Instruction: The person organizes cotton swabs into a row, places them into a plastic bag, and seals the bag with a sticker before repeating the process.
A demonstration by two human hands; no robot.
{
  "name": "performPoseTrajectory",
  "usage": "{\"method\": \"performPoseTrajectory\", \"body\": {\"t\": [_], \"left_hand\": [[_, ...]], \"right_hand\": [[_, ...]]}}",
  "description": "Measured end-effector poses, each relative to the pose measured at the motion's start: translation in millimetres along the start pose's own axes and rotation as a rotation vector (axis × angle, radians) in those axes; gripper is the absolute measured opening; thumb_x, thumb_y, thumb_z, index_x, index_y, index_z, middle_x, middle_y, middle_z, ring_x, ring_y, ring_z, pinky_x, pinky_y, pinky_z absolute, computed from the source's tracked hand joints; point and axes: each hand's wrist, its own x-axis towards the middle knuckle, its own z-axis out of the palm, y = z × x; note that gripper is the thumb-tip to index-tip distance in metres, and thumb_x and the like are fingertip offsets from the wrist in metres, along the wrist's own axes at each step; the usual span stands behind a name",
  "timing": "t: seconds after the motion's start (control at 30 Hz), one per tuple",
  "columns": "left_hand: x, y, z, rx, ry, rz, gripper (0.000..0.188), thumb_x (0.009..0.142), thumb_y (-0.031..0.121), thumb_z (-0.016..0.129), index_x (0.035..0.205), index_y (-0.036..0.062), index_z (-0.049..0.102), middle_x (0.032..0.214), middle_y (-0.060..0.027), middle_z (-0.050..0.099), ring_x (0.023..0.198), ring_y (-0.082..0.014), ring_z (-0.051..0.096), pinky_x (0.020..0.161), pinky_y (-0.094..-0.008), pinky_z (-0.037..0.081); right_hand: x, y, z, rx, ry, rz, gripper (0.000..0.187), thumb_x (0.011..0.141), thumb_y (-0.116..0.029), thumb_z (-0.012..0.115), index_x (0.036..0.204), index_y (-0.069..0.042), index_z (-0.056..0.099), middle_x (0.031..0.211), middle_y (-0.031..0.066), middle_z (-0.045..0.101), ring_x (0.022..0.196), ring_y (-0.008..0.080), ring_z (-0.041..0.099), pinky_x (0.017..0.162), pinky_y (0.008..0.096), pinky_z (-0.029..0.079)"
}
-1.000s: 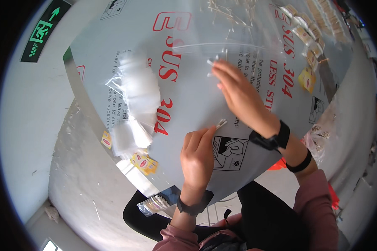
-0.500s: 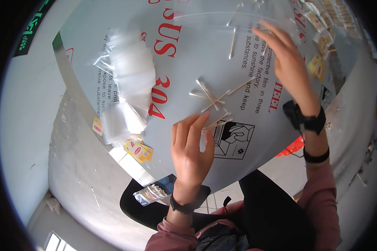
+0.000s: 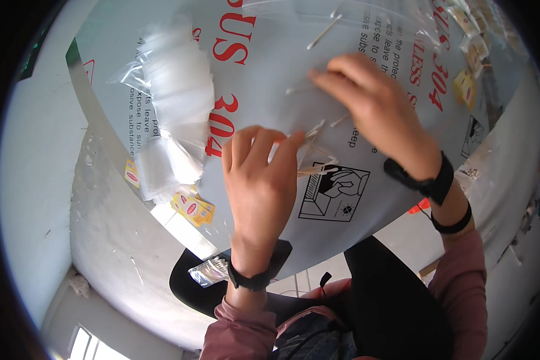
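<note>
My left hand (image 3: 261, 168) is over the middle of the grey sheet with its fingers curled. Several cotton swabs (image 3: 315, 172) stick out to the right from beside its thumb, and the grip itself is partly hidden. More swabs (image 3: 313, 133) cross each other just past the index fingertip. My right hand (image 3: 366, 96) is beyond and to the right, smeared by motion, with fingers pinched together. A blurred cotton swab (image 3: 303, 90) shows at its fingertips. Another swab (image 3: 341, 120) lies below that palm, and one more (image 3: 324, 32) rests farther off.
Clear plastic bags (image 3: 177, 90) lie fanned out on the left. Yellow labels (image 3: 192, 207) lie by their near end. A pack of swabs (image 3: 209, 272) is at the near edge by my leg. Small packets and a yellow label (image 3: 464, 89) sit at the far right.
My right hand has swung left and nearer, its fingers drawn together, with a blurred swab at the tips. My left hand has shifted slightly forward and left. The view has shifted a little.
</note>
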Motion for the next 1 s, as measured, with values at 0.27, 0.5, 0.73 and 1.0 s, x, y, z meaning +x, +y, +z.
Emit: {"method": "performPoseTrajectory", "body": {"t": [0.27, 0.5, 0.73, 1.0], "left_hand": [[-45.4, 14.2, -8.8, -0.045, -0.019, -0.202, 0.040, 0.076, 0.011, 0.081, 0.114, 0.0090, 0.071, 0.115, -0.0066, 0.063, 0.108, -0.0274, 0.058, 0.093, -0.0409, 0.044], [-50.7, 24.1, -7.1, -0.161, -0.126, -0.230, 0.063, 0.066, 0.014, 0.089, 0.125, 0.0070, 0.065, 0.134, -0.0102, 0.058, 0.123, -0.0314, 0.053, 0.100, -0.0431, 0.044], [-47.3, 16.9, 0.4, -0.121, -0.027, -0.205, 0.052, 0.074, 0.007, 0.080, 0.124, 0.0084, 0.067, 0.131, -0.0083, 0.059, 0.119, -0.0290, 0.057, 0.097, -0.0407, 0.045], [-45.2, 4.8, 3.4, -0.146, 0.081, -0.146, 0.038, 0.072, -0.001, 0.078, 0.109, 0.0051, 0.073, 0.103, -0.0069, 0.069, 0.095, -0.0243, 0.065, 0.082, -0.0356, 0.052]], "right_hand": [[3.8, -24.0, 1.6, 0.111, -0.004, -0.024, 0.041, 0.080, 0.002, 0.062, 0.121, -0.006, 0.064, 0.122, 0.0086, 0.063, 0.104, 0.0270, 0.064, 0.084, 0.0341, 0.056], [42.6, 64.0, 14.8, 0.023, 0.456, -0.490, 0.010, 0.083, -0.001, 0.061, 0.093, -0.001, 0.060, 0.094, 0.0115, 0.058, 0.094, 0.0305, 0.058, 0.086, 0.0407, 0.047], [-2.9, -33.9, 2.5, 0.188, -0.157, -0.082, 0.014, 0.079, 0.000, 0.062, 0.091, -0.005, 0.058, 0.087, 0.0070, 0.056, 0.084, 0.0285, 0.061, 0.074, 0.0410, 0.049], [-33.9, -10.2, -35.8, 0.173, -0.215, 0.055, 0.022, 0.075, 0.006, 0.068, 0.093, -0.003, 0.060, 0.091, 0.0064, 0.059, 0.087, 0.0285, 0.058, 0.073, 0.0392, 0.048]]}}
